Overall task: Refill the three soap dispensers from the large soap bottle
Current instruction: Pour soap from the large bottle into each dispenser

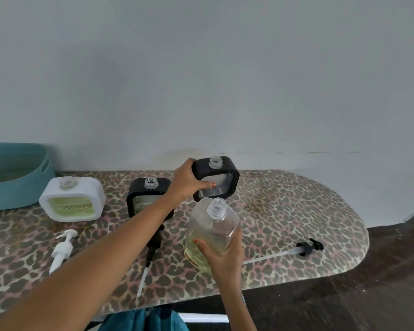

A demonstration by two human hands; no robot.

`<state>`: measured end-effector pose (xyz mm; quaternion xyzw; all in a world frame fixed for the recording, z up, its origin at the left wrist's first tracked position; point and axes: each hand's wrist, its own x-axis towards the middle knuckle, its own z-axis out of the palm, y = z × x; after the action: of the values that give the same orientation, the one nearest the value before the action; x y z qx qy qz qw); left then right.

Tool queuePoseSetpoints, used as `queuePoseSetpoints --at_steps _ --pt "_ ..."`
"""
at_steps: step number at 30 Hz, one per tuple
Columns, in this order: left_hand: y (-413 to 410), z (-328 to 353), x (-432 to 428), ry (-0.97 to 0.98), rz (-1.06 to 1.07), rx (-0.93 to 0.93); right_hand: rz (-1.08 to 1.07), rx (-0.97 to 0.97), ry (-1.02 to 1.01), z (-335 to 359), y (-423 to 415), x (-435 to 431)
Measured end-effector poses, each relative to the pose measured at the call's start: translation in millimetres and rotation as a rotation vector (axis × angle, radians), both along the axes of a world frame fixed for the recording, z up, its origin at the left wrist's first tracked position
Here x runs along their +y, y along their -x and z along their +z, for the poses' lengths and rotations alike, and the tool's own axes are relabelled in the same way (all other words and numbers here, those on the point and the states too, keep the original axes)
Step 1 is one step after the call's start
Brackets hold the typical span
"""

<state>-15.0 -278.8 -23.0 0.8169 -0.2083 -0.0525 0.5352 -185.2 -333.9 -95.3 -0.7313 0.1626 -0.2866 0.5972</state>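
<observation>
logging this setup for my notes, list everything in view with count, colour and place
white dispenser: 1, white, green soap inside, neck open, back left of board
middle black dispenser: 1, black, neck open, mid-board, partly behind the forearm
held black dispenser: 1, black, neck open, gripped by the left hand
large soap bottle: 1, clear, yellowish soap, uncapped, in the right hand
white pump: 1, white, lying front left
middle black pump: 1, black, lying under the forearm
right black pump: 1, black, lying right
basket: 1, teal, far left
board: 1, leopard print, under everything
left hand: grips dispenser
right hand: holds bottle
</observation>
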Motion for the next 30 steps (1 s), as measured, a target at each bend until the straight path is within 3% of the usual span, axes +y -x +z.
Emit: queuePoseSetpoints --at_steps 11,23,30 --pt "20 63 78 0.159 0.067 -0.122 -0.001 0.083 0.005 2 1 -3" --pt "67 34 195 0.37 0.163 0.064 -0.009 0.088 0.021 6 -7 -5" --pt "84 6 227 0.352 0.151 0.07 -0.036 0.018 0.372 42 -1 -2"
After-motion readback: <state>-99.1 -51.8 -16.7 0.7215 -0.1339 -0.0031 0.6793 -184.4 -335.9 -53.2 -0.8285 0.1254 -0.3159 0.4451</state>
